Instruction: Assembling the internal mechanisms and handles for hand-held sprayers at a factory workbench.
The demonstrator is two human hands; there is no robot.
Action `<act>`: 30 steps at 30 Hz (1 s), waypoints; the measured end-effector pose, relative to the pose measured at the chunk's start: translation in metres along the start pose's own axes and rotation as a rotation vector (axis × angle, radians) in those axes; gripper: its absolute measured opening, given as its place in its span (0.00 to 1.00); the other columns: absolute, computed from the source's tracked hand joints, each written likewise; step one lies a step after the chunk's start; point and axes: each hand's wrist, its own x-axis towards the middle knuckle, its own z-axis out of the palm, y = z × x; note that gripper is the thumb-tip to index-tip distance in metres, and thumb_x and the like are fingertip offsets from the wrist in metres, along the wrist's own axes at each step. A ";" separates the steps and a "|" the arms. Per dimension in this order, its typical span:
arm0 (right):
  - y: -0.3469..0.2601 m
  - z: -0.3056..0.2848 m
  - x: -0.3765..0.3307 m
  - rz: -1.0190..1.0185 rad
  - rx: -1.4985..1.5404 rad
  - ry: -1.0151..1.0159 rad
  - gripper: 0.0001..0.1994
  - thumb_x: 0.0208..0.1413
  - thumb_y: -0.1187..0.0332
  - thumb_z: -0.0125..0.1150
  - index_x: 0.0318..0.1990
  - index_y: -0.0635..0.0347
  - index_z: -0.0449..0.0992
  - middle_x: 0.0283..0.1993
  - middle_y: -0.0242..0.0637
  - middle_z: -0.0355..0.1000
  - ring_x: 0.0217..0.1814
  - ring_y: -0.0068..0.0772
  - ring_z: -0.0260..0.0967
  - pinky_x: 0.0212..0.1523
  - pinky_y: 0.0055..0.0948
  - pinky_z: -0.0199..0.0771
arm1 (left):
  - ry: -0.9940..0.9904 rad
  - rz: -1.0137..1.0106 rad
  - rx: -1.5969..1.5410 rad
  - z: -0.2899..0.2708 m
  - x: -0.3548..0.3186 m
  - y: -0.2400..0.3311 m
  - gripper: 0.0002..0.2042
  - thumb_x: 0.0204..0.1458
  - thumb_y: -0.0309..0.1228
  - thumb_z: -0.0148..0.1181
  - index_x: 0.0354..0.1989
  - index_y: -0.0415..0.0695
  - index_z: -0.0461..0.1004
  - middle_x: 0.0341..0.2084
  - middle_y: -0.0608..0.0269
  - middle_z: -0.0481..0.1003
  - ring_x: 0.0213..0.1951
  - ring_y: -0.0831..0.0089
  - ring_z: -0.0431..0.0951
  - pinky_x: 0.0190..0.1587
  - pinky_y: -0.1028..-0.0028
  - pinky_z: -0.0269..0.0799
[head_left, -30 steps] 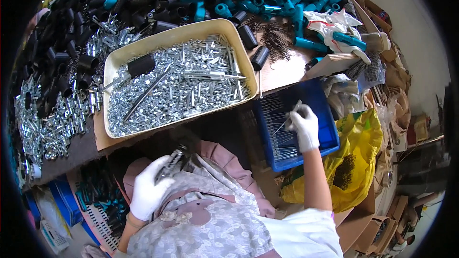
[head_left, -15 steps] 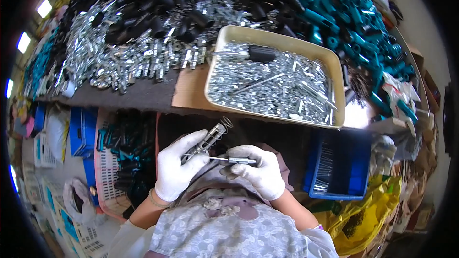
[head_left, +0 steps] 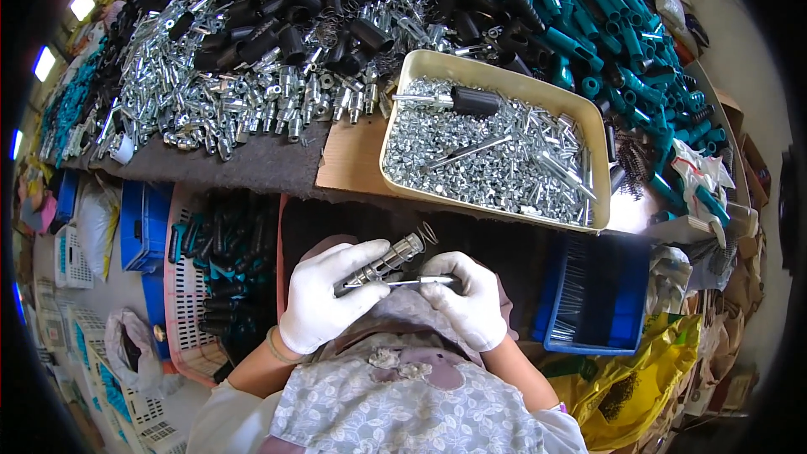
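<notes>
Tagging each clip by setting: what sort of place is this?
Probably a small assembly workshop: a bench heaped with metal fittings and teal handles, a tray of small metal parts, and gloved hands fitting a metal part together.

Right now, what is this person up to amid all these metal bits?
A person in white gloves sits at a table heaped with small parts. The left hand grips a ribbed metal cylinder with a spring at its tip. The right hand holds a thin metal rod against it. A tan tray of shiny pieces lies just ahead, and a blue crate to the right.
</notes>
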 end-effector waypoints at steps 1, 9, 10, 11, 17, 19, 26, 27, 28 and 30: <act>-0.003 -0.006 -0.001 -0.032 -0.077 0.017 0.08 0.51 0.78 0.62 0.39 0.66 0.76 0.33 0.31 0.73 0.32 0.18 0.69 0.34 0.20 0.71 | 0.014 0.038 0.003 -0.001 0.000 0.000 0.23 0.39 0.22 0.72 0.48 0.34 0.77 0.29 0.54 0.77 0.28 0.66 0.77 0.33 0.72 0.72; -0.047 -0.080 -0.006 -0.083 -0.093 0.236 0.06 0.48 0.75 0.59 0.34 0.65 0.74 0.31 0.28 0.70 0.31 0.17 0.64 0.34 0.20 0.68 | -0.036 0.060 0.047 -0.020 -0.007 -0.003 0.21 0.40 0.26 0.75 0.46 0.37 0.79 0.28 0.55 0.78 0.27 0.65 0.78 0.31 0.72 0.73; -0.054 -0.079 -0.004 -0.118 -0.180 0.193 0.06 0.48 0.75 0.59 0.34 0.65 0.74 0.32 0.29 0.71 0.32 0.18 0.65 0.36 0.21 0.68 | -0.058 0.077 0.064 -0.019 -0.007 -0.003 0.21 0.40 0.27 0.74 0.45 0.38 0.79 0.28 0.56 0.78 0.26 0.65 0.78 0.30 0.72 0.73; -0.061 -0.078 -0.003 -0.092 -0.227 0.137 0.07 0.47 0.74 0.61 0.34 0.65 0.74 0.32 0.30 0.72 0.33 0.20 0.67 0.38 0.23 0.70 | -0.078 0.095 0.082 -0.018 -0.007 -0.002 0.20 0.41 0.28 0.74 0.45 0.38 0.79 0.28 0.56 0.78 0.26 0.64 0.79 0.30 0.71 0.74; -0.072 -0.055 0.006 -0.149 -0.407 -0.123 0.10 0.46 0.70 0.65 0.36 0.64 0.76 0.34 0.38 0.76 0.34 0.29 0.73 0.40 0.27 0.74 | -0.137 0.187 0.156 -0.018 -0.001 0.005 0.17 0.43 0.29 0.73 0.43 0.40 0.79 0.28 0.56 0.79 0.28 0.63 0.81 0.31 0.70 0.76; -0.076 -0.044 0.007 -0.040 -0.393 -0.198 0.11 0.48 0.70 0.65 0.37 0.64 0.76 0.34 0.39 0.76 0.35 0.30 0.75 0.40 0.28 0.74 | -0.171 0.230 0.173 -0.018 -0.001 0.007 0.18 0.44 0.30 0.72 0.45 0.40 0.79 0.28 0.56 0.80 0.28 0.62 0.81 0.31 0.70 0.76; -0.046 -0.028 0.006 -0.337 -0.433 -0.291 0.15 0.51 0.71 0.68 0.43 0.63 0.70 0.38 0.44 0.73 0.36 0.45 0.75 0.38 0.34 0.75 | -0.204 0.356 -0.089 -0.016 0.002 -0.008 0.20 0.44 0.26 0.72 0.47 0.37 0.79 0.25 0.55 0.78 0.24 0.62 0.80 0.27 0.71 0.74; -0.046 -0.027 0.009 -0.452 -0.480 -0.302 0.15 0.50 0.72 0.68 0.42 0.63 0.70 0.37 0.45 0.72 0.35 0.48 0.73 0.37 0.35 0.74 | -0.204 0.356 -0.091 -0.015 0.002 -0.010 0.20 0.44 0.26 0.72 0.47 0.37 0.79 0.25 0.55 0.78 0.24 0.62 0.80 0.27 0.71 0.74; -0.046 -0.026 0.011 -0.565 -0.525 -0.312 0.15 0.48 0.73 0.69 0.41 0.62 0.70 0.36 0.46 0.71 0.34 0.51 0.72 0.36 0.37 0.74 | -0.225 0.349 -0.104 -0.015 0.002 -0.011 0.20 0.43 0.25 0.73 0.47 0.37 0.79 0.25 0.55 0.78 0.24 0.63 0.80 0.28 0.71 0.74; -0.048 -0.026 0.013 -0.589 -0.581 -0.325 0.16 0.46 0.74 0.69 0.41 0.62 0.70 0.35 0.47 0.70 0.34 0.54 0.70 0.35 0.39 0.72 | -0.246 0.345 -0.118 -0.013 0.003 -0.013 0.20 0.43 0.25 0.73 0.47 0.36 0.79 0.25 0.54 0.78 0.24 0.63 0.80 0.28 0.71 0.74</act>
